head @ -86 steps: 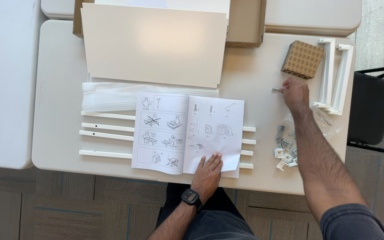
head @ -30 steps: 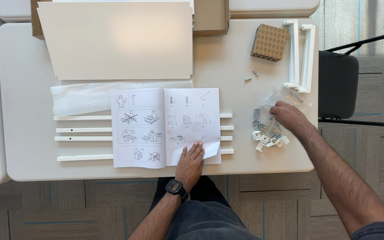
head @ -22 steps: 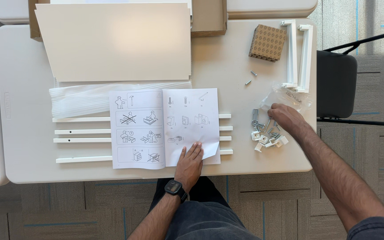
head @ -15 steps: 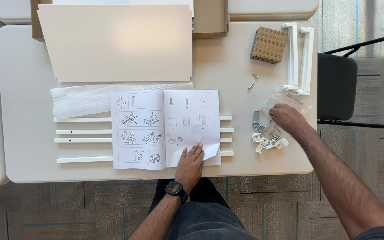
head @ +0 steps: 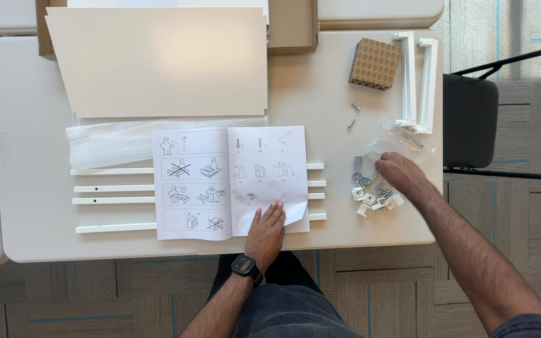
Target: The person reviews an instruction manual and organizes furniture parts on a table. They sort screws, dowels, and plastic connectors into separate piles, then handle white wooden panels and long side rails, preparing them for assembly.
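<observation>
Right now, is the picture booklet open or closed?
Open. The booklet lies flat on the table, two pages of drawings showing side by side. The left hand presses its lower edge.

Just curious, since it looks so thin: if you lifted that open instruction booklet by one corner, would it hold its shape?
Probably not. The instruction booklet looks like thin paper, so it would likely droop. One corner by the left hand already curls up, hinting that it is light and floppy. On the smooth table, a push would probably slide it easily.

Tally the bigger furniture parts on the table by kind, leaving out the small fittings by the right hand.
Large flat boards: 1
Long white rails: 4
White frame pieces: 2
Loose screws: 2
Cardboard block: 1
Instruction booklet: 1
Total: 11
</observation>
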